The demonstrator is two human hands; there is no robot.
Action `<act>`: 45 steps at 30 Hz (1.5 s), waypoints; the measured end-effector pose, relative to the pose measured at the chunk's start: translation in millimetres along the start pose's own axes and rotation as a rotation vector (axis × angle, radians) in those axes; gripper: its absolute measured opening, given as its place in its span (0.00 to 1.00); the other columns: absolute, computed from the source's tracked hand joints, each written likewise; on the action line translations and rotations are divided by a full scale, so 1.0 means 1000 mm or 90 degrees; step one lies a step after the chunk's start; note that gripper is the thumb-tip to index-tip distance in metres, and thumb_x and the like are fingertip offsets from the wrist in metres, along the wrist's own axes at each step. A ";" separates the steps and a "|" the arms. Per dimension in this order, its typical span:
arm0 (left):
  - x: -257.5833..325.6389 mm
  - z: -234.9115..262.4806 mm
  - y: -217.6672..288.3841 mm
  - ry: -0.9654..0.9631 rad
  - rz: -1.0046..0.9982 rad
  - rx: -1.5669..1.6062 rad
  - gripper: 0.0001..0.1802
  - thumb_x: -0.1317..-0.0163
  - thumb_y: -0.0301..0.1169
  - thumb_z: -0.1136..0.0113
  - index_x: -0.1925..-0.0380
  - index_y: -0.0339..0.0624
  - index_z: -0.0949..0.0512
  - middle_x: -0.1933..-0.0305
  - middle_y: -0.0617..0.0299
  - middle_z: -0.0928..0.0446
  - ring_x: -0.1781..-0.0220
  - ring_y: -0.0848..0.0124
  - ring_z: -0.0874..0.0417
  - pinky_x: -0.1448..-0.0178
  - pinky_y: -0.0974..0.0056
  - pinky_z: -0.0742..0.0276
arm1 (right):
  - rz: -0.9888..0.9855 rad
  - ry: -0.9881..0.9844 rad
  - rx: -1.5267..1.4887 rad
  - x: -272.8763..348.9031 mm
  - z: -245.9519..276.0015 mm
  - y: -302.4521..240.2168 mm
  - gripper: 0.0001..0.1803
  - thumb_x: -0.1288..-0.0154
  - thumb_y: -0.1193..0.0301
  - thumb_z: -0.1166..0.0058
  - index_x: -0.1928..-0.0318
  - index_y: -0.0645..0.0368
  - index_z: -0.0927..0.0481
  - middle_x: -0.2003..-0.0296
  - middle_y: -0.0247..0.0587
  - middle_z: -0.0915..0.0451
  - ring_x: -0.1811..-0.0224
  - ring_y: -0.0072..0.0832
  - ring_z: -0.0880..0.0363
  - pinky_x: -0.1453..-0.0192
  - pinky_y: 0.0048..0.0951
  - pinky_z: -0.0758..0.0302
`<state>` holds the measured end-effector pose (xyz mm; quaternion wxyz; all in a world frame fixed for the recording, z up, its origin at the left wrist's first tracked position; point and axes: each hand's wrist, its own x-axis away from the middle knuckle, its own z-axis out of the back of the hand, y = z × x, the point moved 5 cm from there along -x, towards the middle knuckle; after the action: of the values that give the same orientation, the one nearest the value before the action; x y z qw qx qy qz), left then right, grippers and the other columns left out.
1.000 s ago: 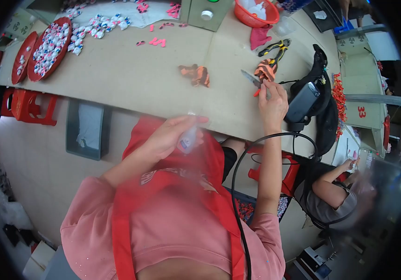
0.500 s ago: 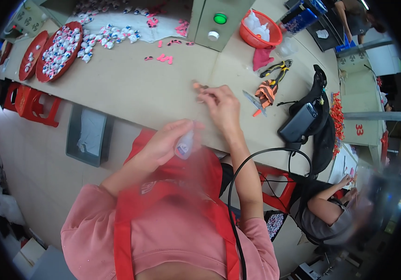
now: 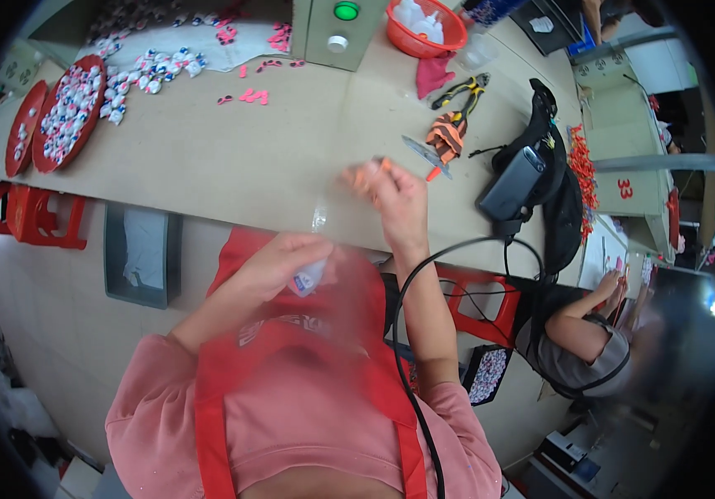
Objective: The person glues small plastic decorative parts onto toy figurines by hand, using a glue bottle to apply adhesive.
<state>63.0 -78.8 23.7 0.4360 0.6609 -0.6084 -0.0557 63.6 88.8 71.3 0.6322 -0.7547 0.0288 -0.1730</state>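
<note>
My left hand (image 3: 278, 261) is closed around a small whitish squeeze bottle (image 3: 309, 277), held tilted just off the near table edge, in front of the red apron. Above the table (image 3: 266, 166), my right hand (image 3: 399, 200) pinches a small orange and brown piece (image 3: 362, 176); its exact shape is blurred and partly covered by the fingers. To the right of that hand lie an orange and brown striped piece (image 3: 446, 135), a thin metal tool (image 3: 426, 156) and yellow-and-black pliers (image 3: 462, 91).
Red trays (image 3: 69, 116) of small white figures stand at the left, with pink pieces (image 3: 253, 97) farther back. A red basket (image 3: 426, 35) holds white bottles. A black bag (image 3: 561, 191) and phone-like device (image 3: 513, 181) lie right, trailing a black cable (image 3: 403, 333). A co-worker (image 3: 586, 341) sits right.
The view has shifted, so the table things appear farther left. My right hand has moved right over the table with the piece, and my left hand has drawn slightly nearer my body with the bottle.
</note>
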 end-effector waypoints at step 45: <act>-0.007 0.018 -0.045 0.212 0.034 0.241 0.15 0.32 0.35 0.49 0.57 0.32 0.24 0.58 0.55 0.22 0.55 0.63 0.17 0.57 0.58 0.17 | 0.534 0.081 0.783 0.062 -0.035 0.035 0.18 0.62 0.81 0.41 0.63 0.60 0.18 0.71 0.35 0.26 0.69 0.32 0.28 0.70 0.30 0.31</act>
<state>84.2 -87.4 -19.6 0.3997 0.7145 -0.5451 0.1805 117.7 31.9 56.2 0.9503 -0.1788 0.2490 0.0546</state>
